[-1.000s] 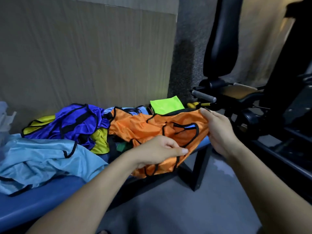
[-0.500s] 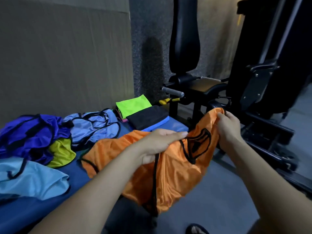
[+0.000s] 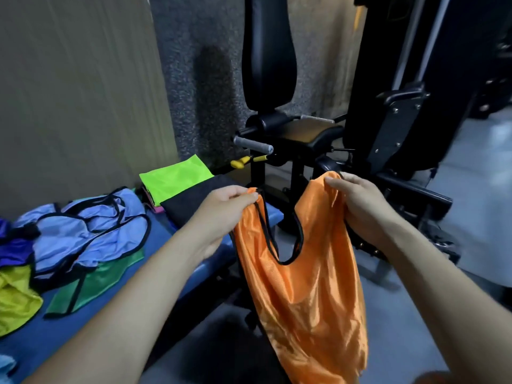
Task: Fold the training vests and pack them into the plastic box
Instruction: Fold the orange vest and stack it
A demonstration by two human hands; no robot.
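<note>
An orange training vest (image 3: 310, 295) with black trim hangs in the air in front of the blue bench (image 3: 171, 245). My left hand (image 3: 227, 209) pinches its left shoulder strap and my right hand (image 3: 357, 200) grips the right strap, so the neckline dips between them. Loose vests lie on the bench at the left: a light blue one (image 3: 91, 234), a dark green one (image 3: 91, 286), a yellow one (image 3: 13, 297) and a purple one (image 3: 11, 245). A folded neon green vest (image 3: 174, 178) and a folded black one (image 3: 191, 203) sit at the bench's far end. The plastic box is out of view.
A black gym machine with a padded seat (image 3: 304, 134) and tall back pad (image 3: 268, 51) stands just behind the bench end. More black machine frame (image 3: 401, 128) fills the right. A tan wall panel (image 3: 77, 92) backs the bench. Grey floor (image 3: 476, 189) lies to the right.
Both hands lifted the orange vest off the bench and spread it by its shoulder straps; it now hangs free. My view swung right, away from the pile.
</note>
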